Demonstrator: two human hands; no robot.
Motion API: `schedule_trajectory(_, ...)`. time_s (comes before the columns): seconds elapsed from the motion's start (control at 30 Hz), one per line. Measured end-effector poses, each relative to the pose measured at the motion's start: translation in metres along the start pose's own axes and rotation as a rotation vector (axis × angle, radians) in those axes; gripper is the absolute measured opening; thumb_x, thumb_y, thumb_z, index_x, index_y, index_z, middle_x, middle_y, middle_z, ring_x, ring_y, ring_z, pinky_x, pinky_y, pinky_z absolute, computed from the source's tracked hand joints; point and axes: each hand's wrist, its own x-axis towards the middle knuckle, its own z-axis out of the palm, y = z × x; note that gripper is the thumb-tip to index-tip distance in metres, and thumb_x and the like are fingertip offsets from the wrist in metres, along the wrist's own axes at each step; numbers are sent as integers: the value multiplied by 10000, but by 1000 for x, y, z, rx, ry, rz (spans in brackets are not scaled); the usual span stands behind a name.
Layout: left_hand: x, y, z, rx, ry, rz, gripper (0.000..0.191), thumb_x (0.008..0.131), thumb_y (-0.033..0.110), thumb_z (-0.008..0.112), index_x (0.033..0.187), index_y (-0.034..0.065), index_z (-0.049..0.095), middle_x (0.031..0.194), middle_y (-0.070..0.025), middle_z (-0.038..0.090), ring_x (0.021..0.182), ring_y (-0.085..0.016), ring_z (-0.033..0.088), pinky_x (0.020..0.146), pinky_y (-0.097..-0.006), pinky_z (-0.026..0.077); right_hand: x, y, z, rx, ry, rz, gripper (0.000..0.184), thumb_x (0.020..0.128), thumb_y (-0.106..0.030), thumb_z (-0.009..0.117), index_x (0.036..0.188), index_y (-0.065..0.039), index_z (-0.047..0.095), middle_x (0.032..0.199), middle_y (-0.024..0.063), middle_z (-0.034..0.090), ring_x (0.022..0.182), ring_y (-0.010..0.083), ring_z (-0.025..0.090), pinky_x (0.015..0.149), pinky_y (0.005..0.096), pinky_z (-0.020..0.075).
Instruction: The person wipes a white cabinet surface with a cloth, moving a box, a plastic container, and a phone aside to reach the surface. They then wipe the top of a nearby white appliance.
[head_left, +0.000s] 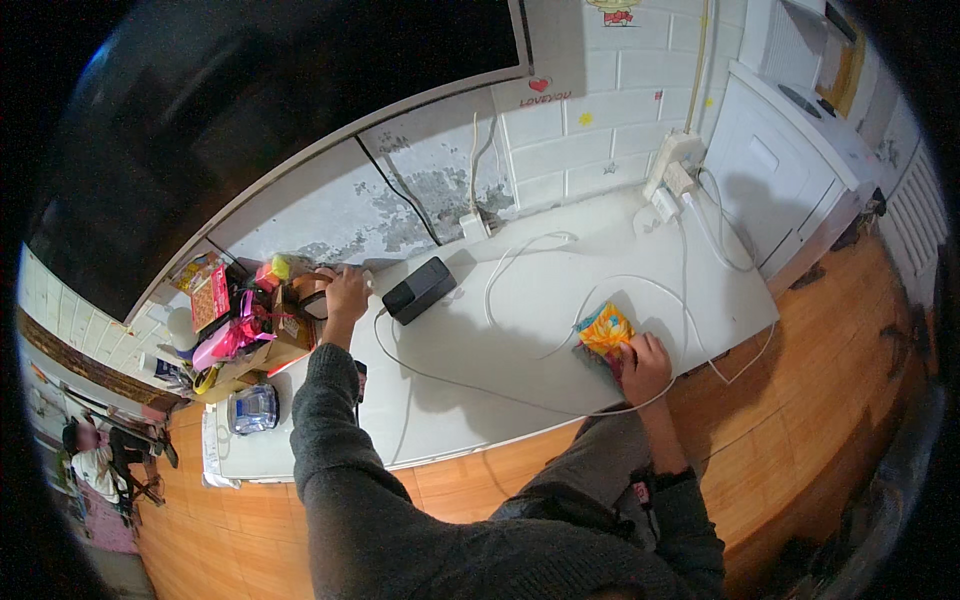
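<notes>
My right hand (648, 367) grips the edge of a colourful patterned cloth or soft packet (606, 330), orange and yellow on top, over the front part of the white cabinet top (480, 360). At the back left, my left hand (348, 294) reaches to the wall side, close to a brown strap-like item (307, 285) beside a cardboard box; whether its fingers hold something cannot be made out. A black rectangular device (420, 289) with a white cable lies to the right of that hand.
Left stands a cardboard box (289, 341) crowded with small goods, with a clear plastic container (253, 409) nearer the front. White cables loop across the top to a power strip (673, 161). A large black screen (300, 120) hangs above. A person (97, 461) sits far left.
</notes>
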Motion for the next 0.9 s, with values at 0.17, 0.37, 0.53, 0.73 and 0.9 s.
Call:
schedule_trajectory(0.17,-3,8,-15,-12,58,-94,410,833,384,592,1047,35,574,1101,-130,533,992,-283,560,759,-381,510,0,1,1,26,39,-22,196,844,-180,555,768,-17,475,761,168,475,734,376,497,633,453,406)
schedule_trajectory(0.37,-9,36,-64,-1162,-85,-124,556,825,438,601,1163,1,537,1060,-182,607,966,-321,595,802,-376,484,0,1,1,46,57,-32,149,815,-115,574,762,-13,479,756,172,479,736,377,490,640,444,406)
schedule_trajectory(0.53,-34,64,-87,-689,-24,56,739,638,482,734,1166,3,537,1005,-199,620,941,-333,600,828,-383,470,0,0,2,67,84,-44,132,790,-83,589,760,-15,480,750,173,481,722,376,492,634,445,410)
schedule_trajectory(0.73,-26,72,-104,-510,-60,82,611,630,434,728,1053,12,600,895,-158,624,859,-328,605,772,-403,488,-1,2,2,12,81,-61,123,783,-119,596,768,-32,509,751,160,495,730,359,511,638,446,422)
schedule_trajectory(0.9,-23,72,-112,-542,-73,98,546,633,441,722,975,25,633,918,-157,637,865,-315,619,759,-396,496,-2,3,4,9,85,-41,134,784,-128,596,758,-35,503,749,157,496,725,354,516,637,447,426)
